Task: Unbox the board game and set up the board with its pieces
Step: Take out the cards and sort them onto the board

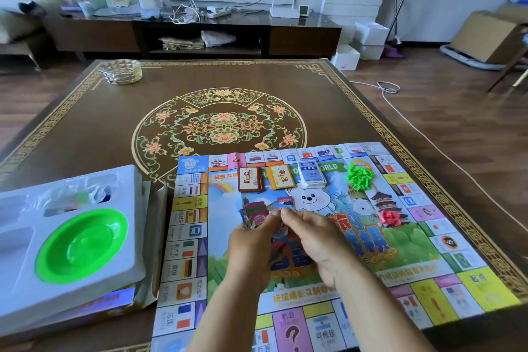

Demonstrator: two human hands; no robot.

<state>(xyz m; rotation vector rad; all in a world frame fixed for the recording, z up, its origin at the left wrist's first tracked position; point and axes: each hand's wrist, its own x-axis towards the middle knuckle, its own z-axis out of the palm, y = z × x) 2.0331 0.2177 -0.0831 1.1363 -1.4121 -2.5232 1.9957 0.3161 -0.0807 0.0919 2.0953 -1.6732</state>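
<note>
The paper game board (428,251) lies unfolded on the table's near right part. On it rest a brown card deck (250,179), an orange card deck (280,176), a blue-white card deck (311,175), a heap of green houses (359,176) and a few red pieces (389,218). My left hand (251,248) holds a fan of colourful play money (255,215) above the board's middle. My right hand (317,240) pinches a blue note (283,206) at the top of that fan. To the left sits the white box tray (125,180) with a green dish (81,246).
A clear plastic bag with small pieces (83,197) lies in the tray's top slot. A glass dish (121,71) stands at the table's far left corner. A TV cabinet (200,31) and a white cable (388,87) on the floor lie beyond the table.
</note>
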